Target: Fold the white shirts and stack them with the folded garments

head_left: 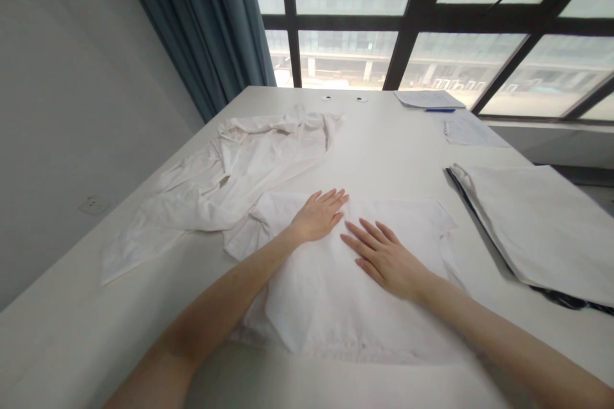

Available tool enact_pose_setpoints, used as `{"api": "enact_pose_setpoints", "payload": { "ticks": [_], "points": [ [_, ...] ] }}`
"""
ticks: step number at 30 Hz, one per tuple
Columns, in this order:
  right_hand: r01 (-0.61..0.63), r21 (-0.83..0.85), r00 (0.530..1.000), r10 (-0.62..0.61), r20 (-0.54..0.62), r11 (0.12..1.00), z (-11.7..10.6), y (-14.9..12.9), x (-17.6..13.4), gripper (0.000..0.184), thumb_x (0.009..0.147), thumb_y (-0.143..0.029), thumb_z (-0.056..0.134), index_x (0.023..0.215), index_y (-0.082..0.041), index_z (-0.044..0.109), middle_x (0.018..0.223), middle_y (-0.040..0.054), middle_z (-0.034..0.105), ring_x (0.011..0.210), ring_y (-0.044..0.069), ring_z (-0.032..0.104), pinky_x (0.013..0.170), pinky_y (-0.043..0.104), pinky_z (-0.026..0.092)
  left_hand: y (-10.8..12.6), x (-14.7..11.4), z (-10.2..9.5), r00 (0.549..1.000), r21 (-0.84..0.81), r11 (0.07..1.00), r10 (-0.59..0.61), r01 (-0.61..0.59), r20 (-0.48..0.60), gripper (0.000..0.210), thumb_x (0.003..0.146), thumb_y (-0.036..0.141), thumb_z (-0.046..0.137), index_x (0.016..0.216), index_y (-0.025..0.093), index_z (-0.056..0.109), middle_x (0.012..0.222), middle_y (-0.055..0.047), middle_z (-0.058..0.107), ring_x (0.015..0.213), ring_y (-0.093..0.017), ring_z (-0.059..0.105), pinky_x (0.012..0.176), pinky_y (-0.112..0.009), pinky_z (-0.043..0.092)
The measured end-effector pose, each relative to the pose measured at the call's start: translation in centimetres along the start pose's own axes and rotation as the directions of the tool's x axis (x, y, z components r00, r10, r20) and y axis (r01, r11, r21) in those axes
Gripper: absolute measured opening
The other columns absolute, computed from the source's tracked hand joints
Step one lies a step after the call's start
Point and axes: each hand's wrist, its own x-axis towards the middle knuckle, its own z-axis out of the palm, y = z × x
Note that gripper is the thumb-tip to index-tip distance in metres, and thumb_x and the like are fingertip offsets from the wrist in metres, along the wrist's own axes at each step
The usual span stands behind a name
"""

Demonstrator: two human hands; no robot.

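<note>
A white cloth garment (336, 300) lies spread on the white table in front of me, bunched at its left side and flatter on the right. My left hand (319, 214) rests on its upper part, fingers stretched out and pointing right. Just below and to the right, my right hand (384, 255) lies flat on the same cloth with its fingers spread. Neither hand grips anything. Beyond my left arm is a second white garment (268, 160), crumpled, its long sleeve-like part reaching toward the left table edge.
At the right sits a folded white cloth (537, 223) on something dark. Papers (426, 99) and a blue pen (440, 110) lie at the far right, and a loose sheet (474, 132) nearer. A blue curtain (201, 25) and windows stand behind the table (374, 147).
</note>
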Motion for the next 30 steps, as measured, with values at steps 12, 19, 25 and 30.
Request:
{"api": "enact_pose_setpoints", "payload": {
  "ticks": [12, 19, 25, 30],
  "points": [
    [0.166, 0.309, 0.971, -0.210, 0.115, 0.936, -2.0, -4.2, -5.6, 0.052, 0.100, -0.026, 0.039, 0.150, -0.036, 0.032, 0.156, -0.0038, 0.034, 0.149, 0.023, 0.013, 0.119, 0.050, 0.022, 0.0, -0.2, 0.1, 0.999, 0.060, 0.998, 0.031, -0.033, 0.037, 0.056, 0.101, 0.045, 0.030, 0.151, 0.020, 0.029, 0.159, -0.008, 0.027, 0.147, -0.022, 0.024, 0.117, -0.045, 0.022],
    [0.217, 0.380, 0.964, -0.259, 0.063, 0.899, -2.9, -5.1, -2.9, 0.043, 0.101, -0.029, 0.038, 0.143, -0.028, 0.047, 0.148, 0.0009, 0.048, 0.144, 0.017, 0.030, 0.121, 0.044, 0.018, -0.3, -0.1, 0.2, 0.996, 0.058, 0.997, 0.052, -0.056, 0.067, 0.060, 0.101, 0.048, 0.029, 0.152, 0.019, 0.026, 0.159, -0.009, 0.026, 0.147, -0.023, 0.022, 0.117, -0.046, 0.021],
    [0.319, 0.379, 0.924, -0.374, 0.080, 0.868, -1.1, -7.2, -0.4, 0.049, 0.102, -0.038, 0.035, 0.150, -0.029, 0.034, 0.159, 0.0018, 0.028, 0.148, 0.020, 0.017, 0.120, 0.046, 0.018, -0.2, -0.1, 0.2, 0.997, 0.068, 0.996, 0.053, -0.057, 0.060, 0.061, 0.100, 0.050, 0.029, 0.153, 0.019, 0.024, 0.159, -0.009, 0.026, 0.148, -0.023, 0.022, 0.117, -0.045, 0.021],
    [0.395, 0.412, 0.883, -0.463, 0.076, 0.821, -0.9, -7.9, -1.0, 0.051, 0.101, -0.043, 0.037, 0.151, -0.032, 0.032, 0.158, -0.0027, 0.030, 0.150, 0.020, 0.007, 0.121, 0.047, 0.015, -0.1, -0.2, 0.2, 0.997, 0.073, 0.996, 0.057, -0.061, 0.055, 0.061, 0.101, 0.050, 0.028, 0.153, 0.019, 0.025, 0.159, -0.009, 0.025, 0.148, -0.023, 0.021, 0.117, -0.044, 0.020]
  ]
}}
